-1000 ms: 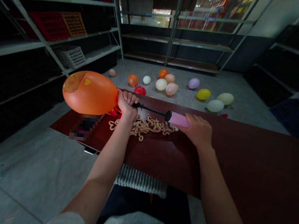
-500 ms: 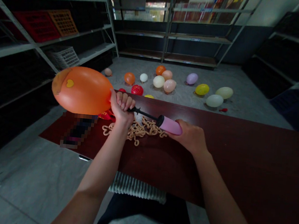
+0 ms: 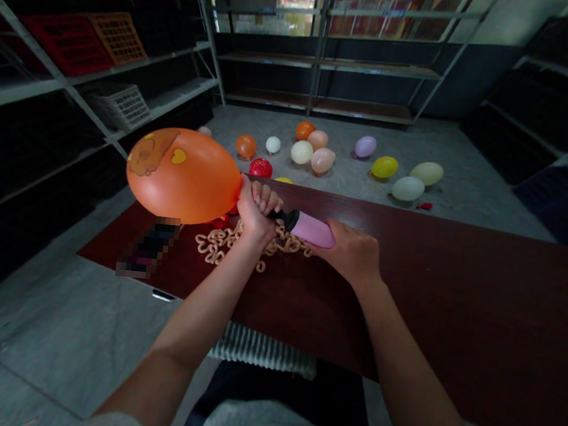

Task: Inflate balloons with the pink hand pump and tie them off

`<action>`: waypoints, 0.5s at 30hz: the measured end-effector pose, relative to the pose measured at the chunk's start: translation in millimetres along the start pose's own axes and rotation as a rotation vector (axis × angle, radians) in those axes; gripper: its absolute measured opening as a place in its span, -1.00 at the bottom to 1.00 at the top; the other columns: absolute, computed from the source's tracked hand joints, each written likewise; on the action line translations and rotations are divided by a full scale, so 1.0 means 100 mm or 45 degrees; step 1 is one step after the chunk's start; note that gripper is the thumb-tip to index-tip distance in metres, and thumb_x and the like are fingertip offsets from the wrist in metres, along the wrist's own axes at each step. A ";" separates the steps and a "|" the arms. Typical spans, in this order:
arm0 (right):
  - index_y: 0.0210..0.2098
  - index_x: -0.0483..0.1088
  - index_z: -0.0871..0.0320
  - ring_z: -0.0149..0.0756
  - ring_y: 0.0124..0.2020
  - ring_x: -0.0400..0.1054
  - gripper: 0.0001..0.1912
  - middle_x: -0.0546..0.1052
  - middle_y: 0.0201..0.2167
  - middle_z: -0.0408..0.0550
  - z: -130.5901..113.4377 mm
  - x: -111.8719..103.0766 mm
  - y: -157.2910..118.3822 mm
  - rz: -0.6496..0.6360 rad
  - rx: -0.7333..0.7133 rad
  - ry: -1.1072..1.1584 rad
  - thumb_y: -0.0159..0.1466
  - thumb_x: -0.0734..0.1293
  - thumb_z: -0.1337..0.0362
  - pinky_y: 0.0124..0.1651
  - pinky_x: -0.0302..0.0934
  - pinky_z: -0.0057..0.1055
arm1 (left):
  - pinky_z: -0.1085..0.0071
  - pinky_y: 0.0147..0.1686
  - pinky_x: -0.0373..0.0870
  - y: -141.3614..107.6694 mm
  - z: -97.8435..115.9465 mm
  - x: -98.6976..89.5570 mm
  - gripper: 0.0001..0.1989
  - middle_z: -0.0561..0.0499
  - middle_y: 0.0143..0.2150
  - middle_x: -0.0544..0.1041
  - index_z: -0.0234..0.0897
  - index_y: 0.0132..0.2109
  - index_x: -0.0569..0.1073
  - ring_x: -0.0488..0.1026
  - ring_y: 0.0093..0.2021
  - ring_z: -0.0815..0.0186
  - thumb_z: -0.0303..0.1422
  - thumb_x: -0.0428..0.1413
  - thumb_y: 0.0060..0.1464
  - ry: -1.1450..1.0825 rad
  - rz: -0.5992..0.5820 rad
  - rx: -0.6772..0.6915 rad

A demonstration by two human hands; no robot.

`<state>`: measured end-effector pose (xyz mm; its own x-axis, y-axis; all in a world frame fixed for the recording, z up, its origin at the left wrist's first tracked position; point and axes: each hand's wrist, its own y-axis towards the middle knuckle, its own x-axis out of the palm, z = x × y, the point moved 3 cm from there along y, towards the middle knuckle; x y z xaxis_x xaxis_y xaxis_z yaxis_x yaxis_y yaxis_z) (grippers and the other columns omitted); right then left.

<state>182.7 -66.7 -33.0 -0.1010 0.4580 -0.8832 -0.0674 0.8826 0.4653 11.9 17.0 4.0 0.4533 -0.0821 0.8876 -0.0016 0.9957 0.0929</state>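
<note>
- Orange balloon (image 3: pixel 184 176), taut, glossy and egg-shaped, printed with a brown cartoon figure and a yellow heart; it is held over the left part of the table (image 3: pixel 457 290).
- Left hand (image 3: pixel 260 209) is clamped round the balloon's neck and the black end of the hand pump (image 3: pixel 307 228); right hand (image 3: pixel 353 250) wraps its smooth pink barrel. Just apart, they sit above the table, with little rod showing between.
- Judging by its fullness, inflation looks well advanced; no knot shows, so freeing and tying it probably remain.
- On the table, below the left wrist: matte beige curly strands (image 3: pixel 215 243); near its left end, a pixelated dark slab (image 3: pixel 153 247).
- Beyond the table's far edge, on grey concrete floor (image 3: pixel 389 216): filled balloons, including a printed red balloon (image 3: pixel 261 168) and a yellow balloon (image 3: pixel 385 167), suggesting several are finished.
- At the table's near edge: ribbed, plush-looking fabric (image 3: pixel 265 350).
</note>
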 end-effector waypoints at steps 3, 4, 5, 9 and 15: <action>-0.10 0.45 0.14 -0.21 -0.37 0.40 -0.38 0.59 -0.31 0.03 0.03 -0.02 0.02 0.053 -0.039 -0.042 0.20 0.23 -0.27 -0.34 -0.03 -0.34 | 0.48 -0.70 -0.05 0.04 0.06 -0.02 -0.42 0.19 -0.73 -0.11 -0.26 -0.63 -0.04 -0.13 -0.77 0.51 -0.20 -0.19 0.38 -0.010 0.005 0.027; -0.10 0.44 0.14 -0.20 -0.36 0.40 -0.38 0.59 -0.31 0.03 0.05 -0.03 0.02 0.059 -0.047 -0.062 0.20 0.23 -0.27 -0.33 -0.02 -0.34 | 0.48 -0.70 -0.05 0.05 0.09 -0.03 -0.43 0.19 -0.73 -0.11 -0.26 -0.62 -0.04 -0.14 -0.76 0.52 -0.21 -0.18 0.38 -0.016 0.013 0.041; -0.10 0.44 0.14 -0.20 -0.34 0.39 -0.38 0.58 -0.31 0.04 0.07 -0.04 0.02 0.059 -0.051 -0.086 0.21 0.22 -0.26 -0.32 -0.02 -0.34 | 0.49 -0.69 -0.04 0.07 0.11 -0.04 -0.44 0.20 -0.73 -0.11 -0.26 -0.61 -0.04 -0.14 -0.76 0.52 -0.21 -0.17 0.38 -0.023 0.025 0.054; -0.09 0.44 0.14 -0.18 -0.28 0.37 -0.42 0.57 -0.28 0.05 0.19 -0.09 0.01 0.050 -0.047 -0.183 0.27 0.18 -0.21 -0.27 -0.01 -0.32 | 0.49 -0.69 -0.03 0.12 0.22 -0.09 -0.47 0.20 -0.72 -0.10 -0.25 -0.59 -0.05 -0.15 -0.75 0.51 -0.24 -0.16 0.38 -0.031 0.108 0.109; -0.04 0.43 0.16 -0.13 -0.22 0.34 -0.41 0.55 -0.24 0.09 0.44 -0.15 -0.01 0.077 -0.024 -0.294 0.28 0.17 -0.20 -0.22 -0.02 -0.29 | 0.51 -0.68 -0.02 0.23 0.42 -0.20 -0.47 0.21 -0.71 -0.10 -0.25 -0.58 -0.07 -0.14 -0.75 0.51 -0.23 -0.15 0.37 0.010 0.221 0.202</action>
<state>227.6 -69.5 -22.8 0.1239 0.5240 -0.8426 -0.0871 0.8516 0.5168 -34.4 40.2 7.5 0.4411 0.0907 0.8928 -0.2202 0.9754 0.0097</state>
